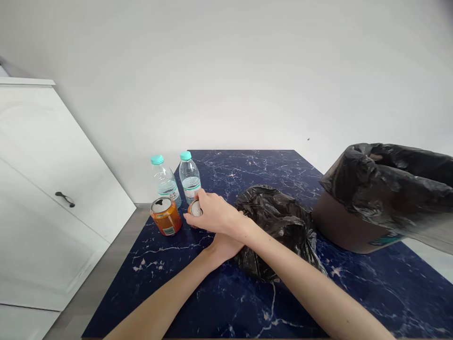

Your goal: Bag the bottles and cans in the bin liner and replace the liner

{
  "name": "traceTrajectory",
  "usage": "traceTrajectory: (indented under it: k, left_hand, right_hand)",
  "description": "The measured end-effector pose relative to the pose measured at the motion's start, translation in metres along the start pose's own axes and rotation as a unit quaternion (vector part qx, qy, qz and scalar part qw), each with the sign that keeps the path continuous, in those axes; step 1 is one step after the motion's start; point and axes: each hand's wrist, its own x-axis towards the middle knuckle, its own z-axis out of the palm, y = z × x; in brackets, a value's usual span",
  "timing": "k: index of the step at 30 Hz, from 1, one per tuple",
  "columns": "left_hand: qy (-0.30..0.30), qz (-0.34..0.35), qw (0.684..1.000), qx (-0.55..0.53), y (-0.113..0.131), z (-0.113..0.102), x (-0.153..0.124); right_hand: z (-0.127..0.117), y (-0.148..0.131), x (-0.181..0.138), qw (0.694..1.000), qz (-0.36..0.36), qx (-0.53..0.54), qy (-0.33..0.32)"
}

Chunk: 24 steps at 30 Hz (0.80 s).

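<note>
My right hand reaches across my left arm and is closed around an orange drink can, of which the silver top shows between thumb and fingers. Beneath that wrist, my left hand is at the left edge of a crumpled black trash bag and appears closed on it, its fingers mostly hidden. Left of the held can stands a second orange can, upright with its top opened. Behind the cans are two clear water bottles with turquoise caps, the left bottle and the right bottle.
A brown trash bin lined with a black bag stands at the right on the dark blue marbled table. To the left is a white cabinet with a dark handle. A pale wall rises behind the table.
</note>
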Motion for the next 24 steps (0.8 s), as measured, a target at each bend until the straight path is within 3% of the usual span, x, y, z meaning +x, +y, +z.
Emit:
traceTrajectory:
  k: [5, 10, 24]
  left_hand:
    - [-0.042, 0.029, 0.998, 0.022, -0.001, 0.004, 0.004]
    - [-0.04, 0.014, 0.998, 0.039, -0.003, 0.005, 0.004]
    - [-0.031, -0.016, 0.997, 0.067, -0.001, 0.006, 0.006]
  right_hand:
    - [0.006, -0.002, 0.022, 0.999, -0.025, -0.008, -0.023]
    - [0.014, -0.004, 0.036, 0.999, -0.035, -0.011, -0.011]
    - [0.02, -0.007, 0.036, 0.999, -0.014, 0.013, 0.046]
